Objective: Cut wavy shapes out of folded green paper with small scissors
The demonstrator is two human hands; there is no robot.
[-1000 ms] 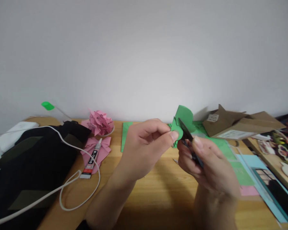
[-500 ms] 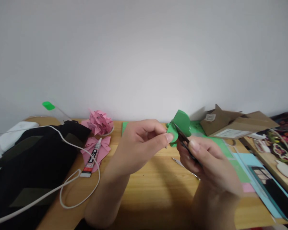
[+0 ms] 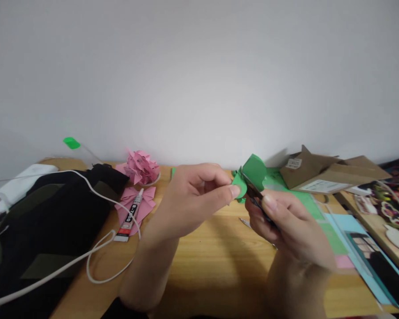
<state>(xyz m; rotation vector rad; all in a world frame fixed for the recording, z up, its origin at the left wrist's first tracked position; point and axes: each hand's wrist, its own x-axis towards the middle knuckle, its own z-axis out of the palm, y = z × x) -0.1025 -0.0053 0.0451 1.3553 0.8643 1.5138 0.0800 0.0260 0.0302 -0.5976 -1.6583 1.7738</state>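
- Wooden desk (image 3: 206, 266), white wall behind.
- Left hand (image 3: 193, 204) pinches green paper piece (image 3: 252, 175).
- Right hand (image 3: 286, 226) grips dark scissors (image 3: 254, 195) w/ blades on paper.
- Glue tube (image 3: 131, 215) at 9 o'clock.

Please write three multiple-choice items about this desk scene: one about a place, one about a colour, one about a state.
1. Where does the glue tube lie?
A. on pink folded paper
B. inside the cardboard box
C. on the black bag

2. What colour is the paper piece held in the hands?
A. pink
B. green
C. blue

3. How is the left hand?
A. flat on the desk
B. open in the air
C. pinching the paper piece

Key: 1 A, the tube rests across the pink paper; 2 B, it is plainly green; 3 C, thumb and finger close on its edge, with the right hand's scissors at it.
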